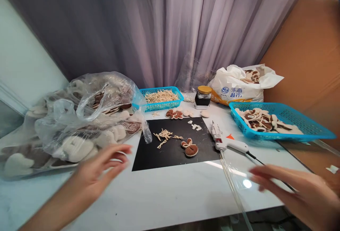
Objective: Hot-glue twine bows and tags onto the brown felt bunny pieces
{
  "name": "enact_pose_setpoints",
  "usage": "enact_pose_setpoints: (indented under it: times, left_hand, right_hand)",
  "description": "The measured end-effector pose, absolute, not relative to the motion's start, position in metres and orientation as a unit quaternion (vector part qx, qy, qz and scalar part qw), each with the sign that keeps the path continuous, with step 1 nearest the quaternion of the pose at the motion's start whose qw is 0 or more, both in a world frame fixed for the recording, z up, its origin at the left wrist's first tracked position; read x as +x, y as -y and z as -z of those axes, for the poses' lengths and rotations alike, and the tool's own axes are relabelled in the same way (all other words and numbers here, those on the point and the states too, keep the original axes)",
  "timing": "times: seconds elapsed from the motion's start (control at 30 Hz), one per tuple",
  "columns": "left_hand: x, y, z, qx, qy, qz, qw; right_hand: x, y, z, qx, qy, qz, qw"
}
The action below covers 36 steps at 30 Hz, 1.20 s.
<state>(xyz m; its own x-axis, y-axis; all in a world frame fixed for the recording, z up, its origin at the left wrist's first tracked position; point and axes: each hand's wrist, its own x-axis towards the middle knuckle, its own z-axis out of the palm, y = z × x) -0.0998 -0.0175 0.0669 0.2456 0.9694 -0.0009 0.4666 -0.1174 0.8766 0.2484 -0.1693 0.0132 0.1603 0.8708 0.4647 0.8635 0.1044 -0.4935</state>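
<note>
My left hand (99, 169) hovers over the white table (170, 195) with its fingers stretched out and nothing in it, close to the clear plastic bag (79, 117) full of plush pieces. My right hand (297, 188) hangs at the table's front right corner, fingers extended and empty, just in front of the white glue gun (225, 140) and its cord. Between the hands lies a black mat (164, 153) with a brown-and-cream plush piece (190, 148) and small cream bows (165, 135) on it.
A blue basket of cream strips (160, 97) stands at the back, a dark jar with a yellow lid (203, 97) beside it. At the right sit a blue basket of finished plush pieces (276, 121) and a white printed bag (239, 86). Grey curtains hang behind.
</note>
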Motion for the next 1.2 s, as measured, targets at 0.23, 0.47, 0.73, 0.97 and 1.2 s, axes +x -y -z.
enact_pose_setpoints:
  times: [0.23,0.47,0.73,0.97,1.2]
  left_hand:
    - [-0.025,0.001,-0.039,0.782,-0.467,-0.072,0.407]
    - [0.004,-0.016,-0.019,0.740,-0.434,-0.034,0.512]
    - [0.023,-0.030,-0.013,0.650,-0.388,-0.045,0.652]
    - [0.035,-0.027,-0.010,0.634,-0.400,-0.061,0.659]
    - [0.045,-0.027,-0.008,0.642,-0.407,-0.088,0.643]
  right_hand:
    - [0.188,0.059,-0.010,-0.633,0.762,-0.038,0.133]
    - [0.181,0.050,-0.002,-0.595,0.774,-0.097,0.193]
    - [0.198,0.047,0.001,-0.566,0.742,-0.176,0.313]
    - [0.209,0.053,-0.019,-0.525,0.698,-0.290,0.390]
    - [0.233,0.055,-0.023,-0.612,0.630,-0.407,0.249]
